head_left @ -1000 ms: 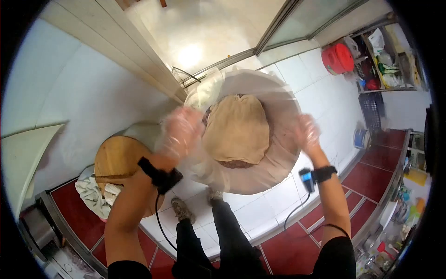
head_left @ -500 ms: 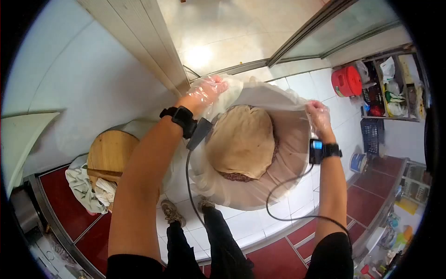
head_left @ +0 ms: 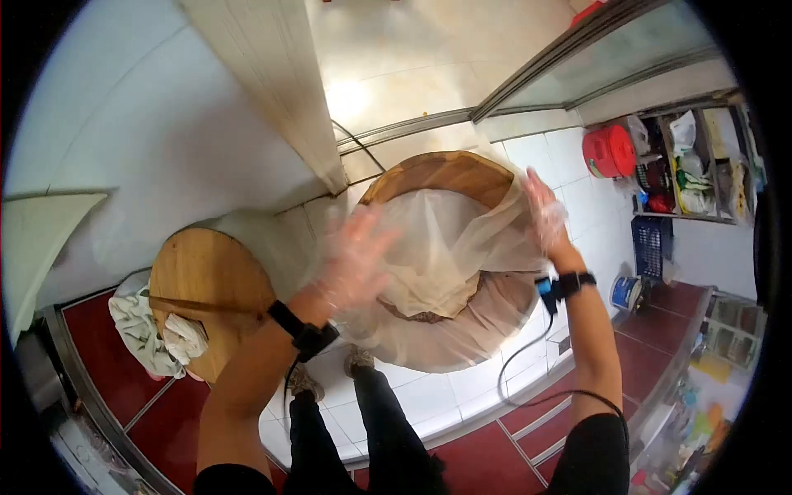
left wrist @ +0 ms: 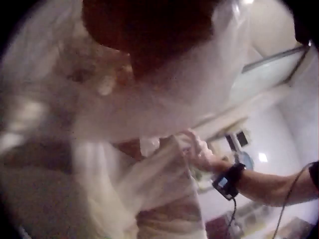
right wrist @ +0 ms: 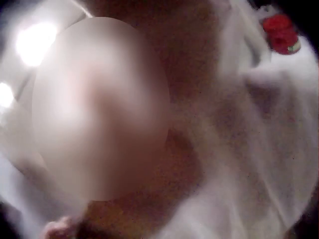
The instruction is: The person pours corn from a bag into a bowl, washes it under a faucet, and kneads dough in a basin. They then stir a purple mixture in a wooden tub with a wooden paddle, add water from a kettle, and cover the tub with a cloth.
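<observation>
A thin, pale see-through cloth (head_left: pixel 462 235) lines a round wooden tub (head_left: pixel 452 167); its far part lies folded inward over a tan sheet on dark, grainy contents. Both hands wear clear plastic gloves. Blurred, with fingers spread, the left hand (head_left: pixel 356 257) is over the tub's left side, holding nothing visible. The right hand (head_left: pixel 546 216) is at the right rim beside the cloth, fingers extended; contact is unclear. The left wrist view shows the right hand (left wrist: pixel 199 152) by the cloth (left wrist: pixel 149 186). Blur covers much of the right wrist view.
A round wooden lid (head_left: pixel 206 272) with a white rag (head_left: pixel 186 337) stands at left. A red container (head_left: pixel 609 151), a shelf of bags and a white-and-blue bucket (head_left: pixel 626 292) are at right. A door track runs behind the tub. Cables hang from both wrists.
Both hands held the cloth's far edge half a second ago; that edge has come inward over the tan sheet, baring the wooden far wall. The left hand has released it and moved nearer the body.
</observation>
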A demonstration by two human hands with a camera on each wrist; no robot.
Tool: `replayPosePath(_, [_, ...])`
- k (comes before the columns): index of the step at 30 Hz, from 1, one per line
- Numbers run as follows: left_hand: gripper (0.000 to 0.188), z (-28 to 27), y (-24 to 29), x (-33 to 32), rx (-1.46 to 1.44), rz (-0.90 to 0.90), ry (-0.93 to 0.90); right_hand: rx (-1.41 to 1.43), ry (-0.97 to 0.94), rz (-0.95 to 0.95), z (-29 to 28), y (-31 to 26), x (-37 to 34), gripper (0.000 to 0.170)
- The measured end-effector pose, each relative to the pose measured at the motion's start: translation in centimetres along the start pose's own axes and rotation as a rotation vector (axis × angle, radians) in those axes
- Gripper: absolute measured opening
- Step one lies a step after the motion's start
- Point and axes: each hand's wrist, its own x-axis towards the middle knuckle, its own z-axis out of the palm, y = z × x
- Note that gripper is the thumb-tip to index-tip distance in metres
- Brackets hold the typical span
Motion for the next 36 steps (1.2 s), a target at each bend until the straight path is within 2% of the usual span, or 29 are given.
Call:
replayPosePath(3, [0.085,2.1,-2.4,-2.7,-0.69,-0.284,0.013,0.141,-0.437,0.483,3.1,2.8,2.9,0.064])
replayPosePath(6, [0.094,3.7,-2.5,-6.3,-1.016,-0.56,-0.106,0.122,-0.367,0.432,2.8,3.8,1.4,0.05])
replayPosePath(8, [0.089,4.5,-1.5,-8.2,-0.693,-0.735,-0.429,0.149,-0.295,0.502,0.5,3.4,-1.4,0.035])
replayPosePath(10, [0.079,7.0,-0.2,-11.1,-1.072,-0.679,-0.39,0.096,-0.617,0.82,-1.5,2.4,-1.5,0.025])
replayPosePath(12, [0.057,5.7,2.1,-11.5,-0.9,-0.725,-0.457,0.09,-0.468,0.685,-0.9,2.1,-4.8,0.015])
replayPosePath(13, [0.047,4.8,3.1,-11.5,-0.81,-0.744,-0.494,-0.097,-0.515,0.547,-0.6,1.7,-6.6,0.016])
replayPosePath(14, [0.041,4.1,3.9,-11.5,-0.634,-0.684,-0.474,-0.282,-0.557,0.405,-1.0,1.0,-8.2,0.017])
replayPosePath(16, [0.028,2.9,4.8,-11.3,-0.275,-0.557,-0.412,-0.255,-0.784,0.483,-3.1,-1.7,-9.5,0.019])
replayPosePath(18, [0.021,2.4,4.9,-11.4,-0.089,-0.286,-0.407,-0.176,-1.104,0.332,-5.6,-4.9,-9.4,0.024])
replayPosePath(19, [0.018,2.1,4.9,-11.3,0.007,-0.146,-0.404,0.047,-1.024,0.295,-6.5,-6.6,-8.8,0.025])
replayPosePath(20, [0.027,1.8,4.9,-9.7,-0.146,-0.115,-0.606,0.266,-0.938,0.256,-7.6,-8.7,-7.5,0.027])
replayPosePath(21, [0.037,1.3,4.9,-7.4,-0.299,-0.079,-0.81,0.307,-0.956,0.293,-8.9,-10.9,-4.6,0.017])
replayPosePath(23, [0.053,-0.1,4.9,-3.9,-0.956,-0.309,-0.413,1.066,-0.649,0.828,-7.0,-11.8,-2.7,0.013])
replayPosePath(25, [0.072,-1.1,5.0,-2.2,-1.566,-0.523,0.057,1.027,-0.245,0.636,-6.4,-11.0,-0.1,0.018])
replayPosePath(26, [0.078,-0.7,4.6,-2.6,-1.487,-0.57,0.154,0.943,-0.122,0.711,-5.5,-8.6,-1.0,0.034])
replayPosePath(28, [0.088,1.2,3.1,-4.4,-1.321,-0.659,0.342,0.257,0.106,0.597,-3.4,-3.7,-4.6,0.056])
replayPosePath(31, [0.1,5.8,4.3,-11.2,-0.654,-0.785,0.296,0.518,-0.06,0.972,-1.1,-1.8,-9.0,0.071])
replayPosePath(32, [0.109,9.9,4.7,-13.7,-1.01,-0.721,0.342,0.314,-0.374,1.124,-0.3,-1.2,-9.9,0.071])
replayPosePath(33, [0.114,11.7,6.3,-15.1,-1.169,-0.679,0.364,0.511,-0.353,1.127,0.3,-2.3,-10.5,0.071])
replayPosePath(34, [0.116,9.9,8.2,-14.6,-1.548,-0.805,0.295,0.704,-0.334,1.136,0.3,-3.9,-11.6,0.072])
replayPosePath(36, [0.104,13.3,10.1,-15.6,-1.596,-0.835,0.276,1.091,-0.253,1.155,0.1,-5.9,-15.4,0.061])
